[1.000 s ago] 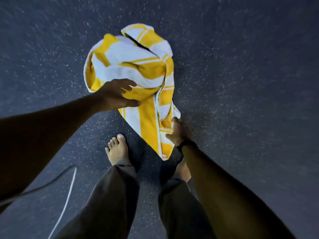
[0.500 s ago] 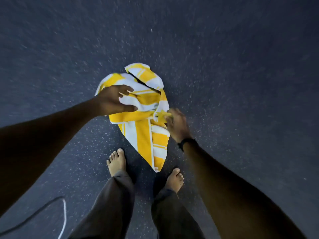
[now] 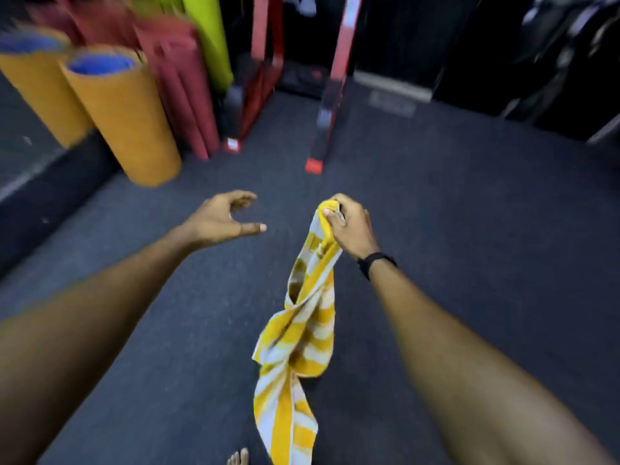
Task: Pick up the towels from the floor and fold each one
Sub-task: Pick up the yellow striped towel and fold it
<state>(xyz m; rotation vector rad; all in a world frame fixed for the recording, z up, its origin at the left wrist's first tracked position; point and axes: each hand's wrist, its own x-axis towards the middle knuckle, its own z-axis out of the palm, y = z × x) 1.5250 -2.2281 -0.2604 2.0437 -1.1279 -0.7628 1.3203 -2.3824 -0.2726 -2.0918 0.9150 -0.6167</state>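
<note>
Head view showed the yellow-and-white striped cloth towel (image 3: pixel 303 333) already off the dark floor (image 3: pixel 469 229) — pinched at one corner by the right hand (image 3: pixel 349 229), dangling unfolded. Beside the towel, the left hand (image 3: pixel 224 218) hung loose, holding nothing; folding remained.

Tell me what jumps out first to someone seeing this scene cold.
The yellow-and-white striped towel dangles mid-frame, gripped at its top by the right hand. The left hand hangs empty beside it, fingers loosely curled. Behind on the left, orange rolled mats lean over the dark floor.
</note>
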